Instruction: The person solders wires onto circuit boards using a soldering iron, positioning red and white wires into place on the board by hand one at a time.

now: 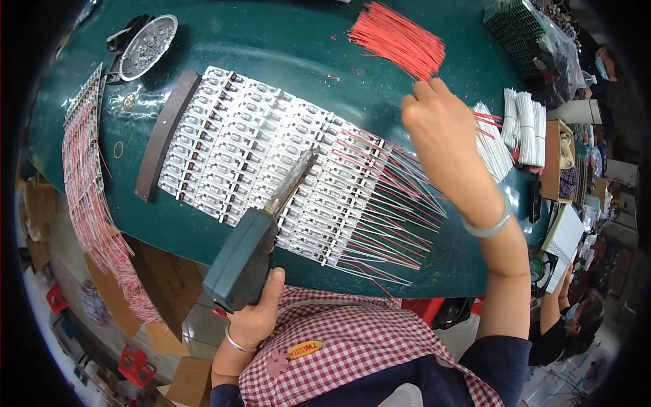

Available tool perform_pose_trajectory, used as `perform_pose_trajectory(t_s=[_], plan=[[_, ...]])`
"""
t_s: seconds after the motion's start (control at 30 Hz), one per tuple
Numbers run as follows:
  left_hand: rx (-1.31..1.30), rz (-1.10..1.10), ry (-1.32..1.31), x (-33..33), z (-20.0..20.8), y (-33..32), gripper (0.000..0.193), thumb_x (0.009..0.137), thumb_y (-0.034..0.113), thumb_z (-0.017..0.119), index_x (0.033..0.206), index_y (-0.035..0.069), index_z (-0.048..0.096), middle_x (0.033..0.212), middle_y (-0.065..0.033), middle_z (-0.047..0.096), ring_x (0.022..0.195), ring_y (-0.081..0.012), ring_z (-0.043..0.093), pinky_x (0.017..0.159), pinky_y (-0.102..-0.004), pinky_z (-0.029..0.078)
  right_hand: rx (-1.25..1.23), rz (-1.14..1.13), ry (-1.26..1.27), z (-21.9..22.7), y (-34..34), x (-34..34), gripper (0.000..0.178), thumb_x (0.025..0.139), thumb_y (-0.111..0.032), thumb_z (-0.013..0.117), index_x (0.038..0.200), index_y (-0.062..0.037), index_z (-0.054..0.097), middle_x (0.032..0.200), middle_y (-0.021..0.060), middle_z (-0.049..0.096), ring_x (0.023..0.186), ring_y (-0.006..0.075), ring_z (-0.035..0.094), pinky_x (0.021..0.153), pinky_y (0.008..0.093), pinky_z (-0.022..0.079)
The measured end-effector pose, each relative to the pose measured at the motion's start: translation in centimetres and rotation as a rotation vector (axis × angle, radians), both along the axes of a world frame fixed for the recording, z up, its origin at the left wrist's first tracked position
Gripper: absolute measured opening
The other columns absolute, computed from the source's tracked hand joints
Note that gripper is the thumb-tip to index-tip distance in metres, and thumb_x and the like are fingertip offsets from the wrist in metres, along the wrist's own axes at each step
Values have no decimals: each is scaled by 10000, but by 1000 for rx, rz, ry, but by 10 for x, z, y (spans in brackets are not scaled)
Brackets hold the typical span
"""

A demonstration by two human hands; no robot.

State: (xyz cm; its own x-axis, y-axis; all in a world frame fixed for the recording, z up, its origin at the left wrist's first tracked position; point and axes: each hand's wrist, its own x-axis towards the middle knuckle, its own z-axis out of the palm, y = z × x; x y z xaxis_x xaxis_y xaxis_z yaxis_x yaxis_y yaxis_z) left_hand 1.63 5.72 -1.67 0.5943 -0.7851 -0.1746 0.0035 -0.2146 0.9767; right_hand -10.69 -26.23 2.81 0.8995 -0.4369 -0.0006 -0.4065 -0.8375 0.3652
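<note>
My left hand is closed round the handle of a dark green soldering gun, and its metal tip lies over a panel of white circuit boards. Red and white wires run out from the panel's right edge. My right hand is closed, its fingers pinching at the near end of a red wire bundle. A few red wires stick out to the right of that hand. Its fingertips are partly hidden.
A dark bar lies along the panel's left edge. A wired strip hangs over the table's left side. At the back left stands a metal dish. White wire bundles and a green crate sit at right, with a co-worker beyond.
</note>
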Motion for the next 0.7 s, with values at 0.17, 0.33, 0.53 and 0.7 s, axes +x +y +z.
perform_pose_trajectory(t_s=[0.17,0.33,0.53,0.7], plan=[[43,8,32,0,4,-1,384,944,-54,673,1320,-60,597,1059,-99,661,637,-89,560,550,-245,459,42,-41,12,-19,-3,-1,110,686,-4,713,786,-47,696,849,99,645,899,254,638,744,332,548],[49,24,11,0,4,-4,360,936,-49,691,1290,-59,627,941,-64,648,631,-75,551,552,-237,444,180,7,-408,-20,29,-6,256,724,52,664,972,1,700,897,124,647,889,279,639,716,371,545],[24,-39,-65,1,0,-7,377,932,-30,722,1295,-53,626,1076,-98,698,682,-90,590,592,-246,486,489,198,-700,-54,67,-8,380,688,61,678,1066,34,694,948,121,677,816,282,643,681,389,534],[69,-100,-97,2,-1,-7,393,935,-2,739,1310,-40,625,1175,-111,706,827,-115,642,699,-261,536,449,199,-648,-60,69,-8,388,704,12,687,1091,40,690,971,113,668,840,274,633,695,381,529]])
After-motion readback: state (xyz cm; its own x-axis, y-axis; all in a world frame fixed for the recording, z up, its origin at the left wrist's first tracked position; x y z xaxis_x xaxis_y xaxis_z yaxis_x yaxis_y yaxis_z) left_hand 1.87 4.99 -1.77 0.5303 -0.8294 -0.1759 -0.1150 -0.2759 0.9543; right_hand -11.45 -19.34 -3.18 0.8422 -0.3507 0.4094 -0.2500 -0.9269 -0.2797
